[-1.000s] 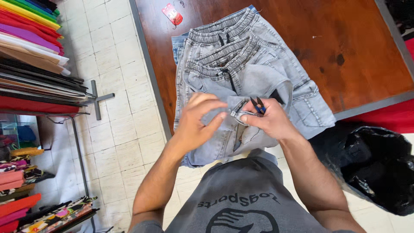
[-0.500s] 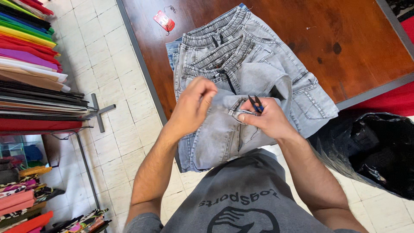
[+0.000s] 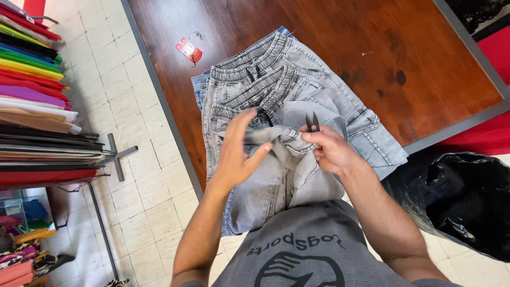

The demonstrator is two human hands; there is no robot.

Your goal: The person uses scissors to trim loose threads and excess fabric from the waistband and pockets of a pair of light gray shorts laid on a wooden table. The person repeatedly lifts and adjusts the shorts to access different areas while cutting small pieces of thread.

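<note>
Bag (image 3: 467, 202): black, slack-mouthed, right of the table (image 3: 212, 32), contents unclear | denim shorts (image 3: 281, 106) stacked at table's near edge | my left hand (image 3: 236, 151) spread, fingertips on top pair | my right hand (image 3: 332, 151) clenched round thread snips (image 3: 312, 121) and fabric

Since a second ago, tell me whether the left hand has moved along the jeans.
Yes. The left hand has opened and lifted slightly off the grey jeans, toward the waistbands; the right hand holds the fold.
</note>
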